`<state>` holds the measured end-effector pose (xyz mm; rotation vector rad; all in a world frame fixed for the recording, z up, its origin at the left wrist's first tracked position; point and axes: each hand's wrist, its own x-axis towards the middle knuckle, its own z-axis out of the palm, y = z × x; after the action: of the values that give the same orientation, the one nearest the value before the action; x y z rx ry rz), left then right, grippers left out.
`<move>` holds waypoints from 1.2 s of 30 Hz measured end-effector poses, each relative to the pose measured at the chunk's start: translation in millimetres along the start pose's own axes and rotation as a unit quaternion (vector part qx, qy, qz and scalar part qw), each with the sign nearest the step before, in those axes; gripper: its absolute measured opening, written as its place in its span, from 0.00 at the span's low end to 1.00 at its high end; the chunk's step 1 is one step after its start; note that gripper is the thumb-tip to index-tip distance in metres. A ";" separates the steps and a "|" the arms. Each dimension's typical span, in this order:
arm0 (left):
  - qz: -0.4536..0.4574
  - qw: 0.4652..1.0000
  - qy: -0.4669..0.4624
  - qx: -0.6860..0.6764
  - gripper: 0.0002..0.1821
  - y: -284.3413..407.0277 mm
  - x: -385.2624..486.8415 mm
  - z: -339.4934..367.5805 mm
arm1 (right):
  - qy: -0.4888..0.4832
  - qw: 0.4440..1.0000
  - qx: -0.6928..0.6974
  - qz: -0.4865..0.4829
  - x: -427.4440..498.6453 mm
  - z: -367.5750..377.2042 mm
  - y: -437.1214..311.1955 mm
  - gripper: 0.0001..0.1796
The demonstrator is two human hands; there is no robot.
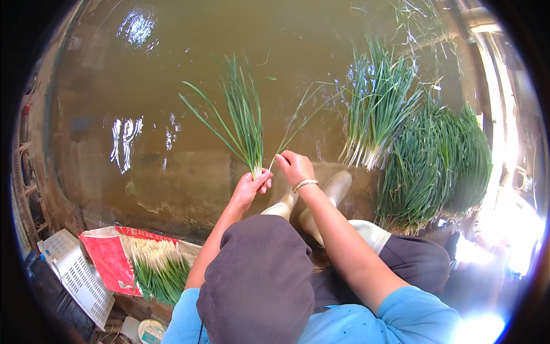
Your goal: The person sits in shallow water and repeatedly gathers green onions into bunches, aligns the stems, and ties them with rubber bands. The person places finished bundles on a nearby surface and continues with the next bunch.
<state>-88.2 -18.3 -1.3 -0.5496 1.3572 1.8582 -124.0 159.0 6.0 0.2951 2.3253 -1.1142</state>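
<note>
A small bunch of garlic chives (245,116) stands upright in my left hand (252,185), gripped at its pale lower ends over the water. Its leaves fan out away from me, with two blades splayed to the left. Just to the right, my right hand (295,167), a bracelet at the wrist, pinches a thin, yellowish chive stalk (288,133) near its base. The two hands are close together. To the right, a loose bundle of chives (376,103) lies with its white ends towards me, beside a larger, dense pile of chives (434,163).
Murky water (172,86) fills a walled basin in front of me. Light boots (337,189) stand at its near edge. A red and white sack (103,262) at left bears chives with white ends (157,262). White plastic crates (84,275) stand beside it. Leaf scraps (423,26) float far right.
</note>
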 end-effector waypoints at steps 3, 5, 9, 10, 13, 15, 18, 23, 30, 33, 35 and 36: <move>-0.004 1.000 -0.001 -0.015 0.10 -6.9 -3.8 -4.9 | 0.114 0.988 -0.025 -0.104 17.8 -11.8 7.9 0.11; -0.017 1.000 0.002 -0.012 0.10 -8.6 -6.2 -7.4 | 0.175 0.975 -0.066 -0.118 28.5 -28.8 13.7 0.16; -0.023 1.000 -0.010 -0.016 0.10 -10.4 -5.7 -10.9 | 0.374 0.922 0.088 -0.032 22.9 -72.1 27.1 0.15; -0.027 0.999 -0.015 -0.016 0.10 -10.8 -4.8 -11.0 | 0.355 0.922 0.151 -0.032 15.8 -75.4 27.1 0.14; -0.031 0.999 -0.022 -0.029 0.09 -12.4 -3.7 -8.7 | 0.247 0.943 0.222 0.033 7.0 -78.4 17.8 0.12; -0.027 0.999 -0.019 -0.035 0.09 -12.5 -5.1 -6.5 | 0.311 0.939 -0.006 -0.146 23.5 -78.4 4.5 0.12; -0.018 0.999 -0.008 -0.031 0.10 -10.8 -10.6 -5.9 | 0.329 0.898 -0.136 -0.257 73.9 -92.3 -12.2 0.14; -0.034 0.999 0.001 -0.020 0.11 -9.4 -11.9 -9.5 | 0.181 0.880 -0.280 -0.338 151.8 -111.2 -28.5 0.15; -0.004 1.000 -0.010 -0.016 0.10 -11.7 -10.5 -18.8 | 0.129 0.890 -0.370 -0.232 169.5 -107.5 -36.3 0.10; -0.008 0.999 0.001 -0.039 0.09 -9.7 -11.4 -20.2 | 0.254 0.935 -0.179 -0.168 154.2 -111.7 -40.1 0.09; -0.014 0.998 0.005 -0.057 0.08 -8.1 -12.0 -19.7 | 0.289 0.954 0.010 -0.074 134.9 -115.9 -41.3 0.08; -0.006 0.998 0.000 -0.060 0.08 -7.5 -12.0 -19.0 | 0.281 0.952 0.087 -0.080 119.4 -110.4 -40.2 0.08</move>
<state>-76.6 -38.8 -3.8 -0.6184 1.2457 1.9379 -281.0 214.7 22.5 0.5615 2.7838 -1.4712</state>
